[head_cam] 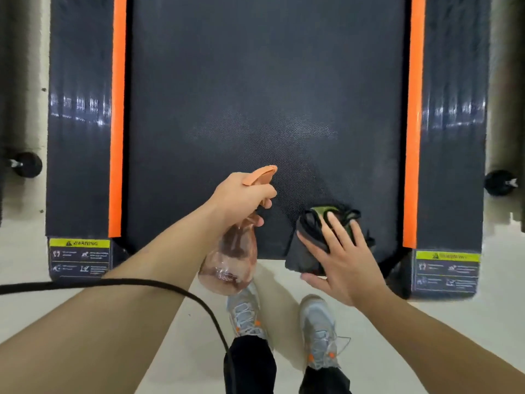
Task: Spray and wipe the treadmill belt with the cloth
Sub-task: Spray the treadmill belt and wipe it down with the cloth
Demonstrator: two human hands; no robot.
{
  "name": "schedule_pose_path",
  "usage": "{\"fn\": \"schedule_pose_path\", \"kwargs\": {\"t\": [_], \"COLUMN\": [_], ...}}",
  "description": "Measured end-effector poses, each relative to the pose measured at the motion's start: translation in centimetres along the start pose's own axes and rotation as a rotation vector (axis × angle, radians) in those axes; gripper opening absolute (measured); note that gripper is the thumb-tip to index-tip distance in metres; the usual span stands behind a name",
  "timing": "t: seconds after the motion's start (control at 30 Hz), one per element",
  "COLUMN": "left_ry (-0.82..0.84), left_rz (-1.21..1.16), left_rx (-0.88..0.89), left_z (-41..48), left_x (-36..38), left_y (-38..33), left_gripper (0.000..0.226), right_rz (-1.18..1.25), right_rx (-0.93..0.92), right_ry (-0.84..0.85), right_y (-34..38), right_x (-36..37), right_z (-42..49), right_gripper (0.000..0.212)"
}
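The dark treadmill belt (267, 81) fills the upper middle, with a faint damp, speckled patch near its centre. My left hand (241, 197) grips a clear pinkish spray bottle (230, 260) by its orange trigger head, nozzle pointing out over the belt's rear end. My right hand (343, 257) rests flat, fingers spread, on a folded dark cloth (309, 251) with a green patch. The cloth lies at the belt's rear edge, right of centre, partly hanging off it.
Orange strips (118, 118) and dark side rails (79, 109) flank the belt, with yellow warning labels (79, 243) at the rear corners. My grey shoes (318, 328) stand on the pale floor. A black cable (113, 282) crosses my left arm. Black wheels (29, 164) stick out at both sides.
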State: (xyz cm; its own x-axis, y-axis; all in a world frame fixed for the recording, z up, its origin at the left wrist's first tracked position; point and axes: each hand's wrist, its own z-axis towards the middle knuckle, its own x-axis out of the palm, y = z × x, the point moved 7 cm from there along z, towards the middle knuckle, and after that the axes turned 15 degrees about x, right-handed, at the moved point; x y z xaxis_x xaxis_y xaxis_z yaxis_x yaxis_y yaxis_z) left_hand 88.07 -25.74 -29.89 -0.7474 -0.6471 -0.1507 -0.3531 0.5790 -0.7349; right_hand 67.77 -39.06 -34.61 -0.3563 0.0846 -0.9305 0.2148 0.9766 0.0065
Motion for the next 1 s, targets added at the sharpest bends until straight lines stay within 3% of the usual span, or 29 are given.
{"fn": "schedule_pose_path", "kwargs": {"t": [0.07,0.13,0.2,0.33,0.5,0.8,1.0], "left_ry": [0.037,0.061,0.072,0.098,0.106,0.232,0.413], "left_rz": [0.040,0.077,0.110,0.138,0.152,0.395,0.702], "left_rx": [0.005,0.009,0.018,0.045,0.055,0.049,-0.012], "left_z": [0.2,0.4,0.5,0.6,0.9,-0.9,-4.5], "left_x": [2.0,4.1,6.1,10.1,13.1,14.7,15.1], "left_y": [-0.3,-0.5,-0.7,-1.4,-2.7,-3.0,-1.3], "left_gripper": [0.030,0.021,0.009,0.009,0.015,0.016,0.029], "right_rz": [-0.059,-0.075,-0.031,0.121,0.438,0.585,0.661], "right_rx": [-0.025,-0.009,0.049,0.214,0.466,0.865,0.946], "right_ry": [-0.032,-0.120,-0.181,-0.282,-0.136,0.131,0.075], "right_y": [-0.8,-1.3,-1.6,-1.5,-2.4,-4.5,-4.5], "right_x": [1.1,1.4,1.1,-0.5,-0.7,2.4,0.5], "right_z": [-1.6,-2.7,-3.3,-5.0,-8.1,-17.9,-17.6], "right_gripper": [0.068,0.055,0.052,0.049,0.067,0.050,0.048]}}
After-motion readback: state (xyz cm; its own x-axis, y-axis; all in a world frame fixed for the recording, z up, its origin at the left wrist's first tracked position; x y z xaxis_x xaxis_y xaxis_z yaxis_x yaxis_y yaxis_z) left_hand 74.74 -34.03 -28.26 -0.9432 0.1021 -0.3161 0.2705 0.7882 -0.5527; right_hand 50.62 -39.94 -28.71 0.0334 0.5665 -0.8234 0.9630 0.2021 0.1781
